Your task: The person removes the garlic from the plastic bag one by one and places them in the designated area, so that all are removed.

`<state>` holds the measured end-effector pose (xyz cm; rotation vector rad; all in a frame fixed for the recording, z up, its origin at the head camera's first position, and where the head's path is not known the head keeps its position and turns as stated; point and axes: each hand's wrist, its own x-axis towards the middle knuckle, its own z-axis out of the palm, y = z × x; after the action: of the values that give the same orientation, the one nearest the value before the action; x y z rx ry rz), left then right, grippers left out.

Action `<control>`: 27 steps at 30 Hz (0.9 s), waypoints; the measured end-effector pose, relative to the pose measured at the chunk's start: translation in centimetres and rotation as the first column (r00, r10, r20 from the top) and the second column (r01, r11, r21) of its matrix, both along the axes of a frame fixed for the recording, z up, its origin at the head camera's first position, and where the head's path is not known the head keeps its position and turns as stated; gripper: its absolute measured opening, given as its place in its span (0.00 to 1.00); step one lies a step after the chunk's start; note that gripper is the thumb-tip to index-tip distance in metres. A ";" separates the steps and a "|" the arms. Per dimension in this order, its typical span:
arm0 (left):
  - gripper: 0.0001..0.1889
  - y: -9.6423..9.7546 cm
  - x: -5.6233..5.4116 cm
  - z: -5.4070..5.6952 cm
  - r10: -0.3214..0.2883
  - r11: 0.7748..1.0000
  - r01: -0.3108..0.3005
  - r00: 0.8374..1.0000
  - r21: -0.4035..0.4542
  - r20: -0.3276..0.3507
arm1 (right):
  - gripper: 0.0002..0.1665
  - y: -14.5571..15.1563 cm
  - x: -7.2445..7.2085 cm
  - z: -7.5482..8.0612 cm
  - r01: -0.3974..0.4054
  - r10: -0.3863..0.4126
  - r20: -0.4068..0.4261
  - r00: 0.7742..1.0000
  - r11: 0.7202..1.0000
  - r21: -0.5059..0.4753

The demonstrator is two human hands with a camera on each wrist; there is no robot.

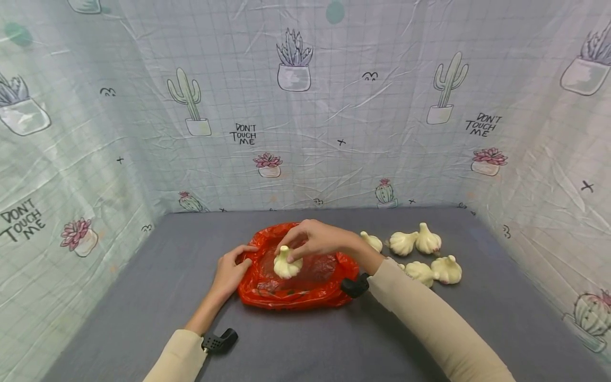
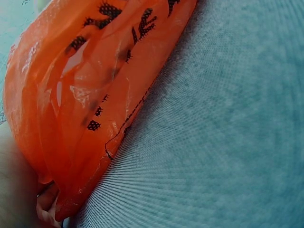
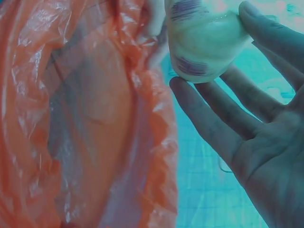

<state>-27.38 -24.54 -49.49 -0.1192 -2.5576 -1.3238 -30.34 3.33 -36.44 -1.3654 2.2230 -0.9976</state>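
A red plastic bag (image 1: 296, 302) lies with its mouth wide and its rim rolled outward. My left hand (image 1: 231, 273) holds the bag's left rim; in the left wrist view the bag (image 2: 95, 104) covers most of those fingers. Above the bag's opening, my right hand (image 1: 317, 239) pinches a white garlic bulb (image 1: 286, 265), its stem pointing up. In the right wrist view this garlic bulb (image 3: 204, 42) shows purple streaks, held between the thumb and fingertips beside the bag's rim (image 3: 159, 142).
Several more garlic bulbs (image 1: 428, 240) lie in a loose group right of the bag, some partly hidden by my right arm. The grey tabletop (image 1: 305, 345) meets a printed cloth backdrop (image 1: 343, 175) at the back and on both sides.
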 end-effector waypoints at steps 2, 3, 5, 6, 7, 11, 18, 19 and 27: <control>0.18 0.0 0.0 0.0 0.000 1.000 0.000 1.000 -0.004 0.000 | 0.20 0.6 0.3 0.3 0.005 -0.005 -0.009 1.000 1.000 -0.006; 0.18 0.0 0.0 0.0 0.000 1.000 0.000 1.000 -0.006 -0.001 | 0.20 0.9 0.5 0.5 0.006 -0.006 -0.014 1.000 1.000 -0.011; 0.17 0.0 0.0 0.0 0.000 1.000 0.000 1.000 -0.004 -0.002 | 0.19 1.5 0.7 0.8 0.006 -0.007 -0.029 1.000 1.000 -0.021; 0.18 0.0 0.0 0.0 -0.001 1.000 0.001 1.000 -0.002 -0.001 | 0.19 1.8 0.9 1.0 0.003 -0.004 -0.044 0.999 1.000 -0.027; 0.18 0.0 0.1 0.0 -0.002 1.000 0.002 1.000 -0.002 -0.001 | 0.18 2.2 1.0 1.1 0.005 -0.007 -0.055 0.998 0.999 -0.033; 0.18 0.0 0.1 0.1 -0.003 1.000 0.003 1.000 -0.006 0.000 | 0.18 3.6 1.3 1.4 0.015 -0.020 -0.090 0.996 0.998 -0.058; 0.18 0.0 0.1 0.1 -0.003 1.000 0.003 1.000 -0.006 -0.004 | 0.18 5.9 2.3 1.8 0.034 -0.041 -0.079 0.996 0.995 -0.090; 0.18 0.0 0.1 0.1 -0.004 1.000 0.004 1.000 -0.004 -0.003 | 0.18 6.2 2.4 1.8 0.035 -0.043 -0.079 0.996 0.995 -0.095; 0.18 -0.1 0.0 -0.1 -0.011 1.000 0.011 1.000 -0.003 0.005 | 0.19 8.8 3.5 1.9 0.079 -0.084 -0.040 0.996 0.991 -0.110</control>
<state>-27.40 -24.68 -49.54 -0.1310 -2.5672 -1.3254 -26.80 12.16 -34.51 -1.3642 2.3047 -1.1423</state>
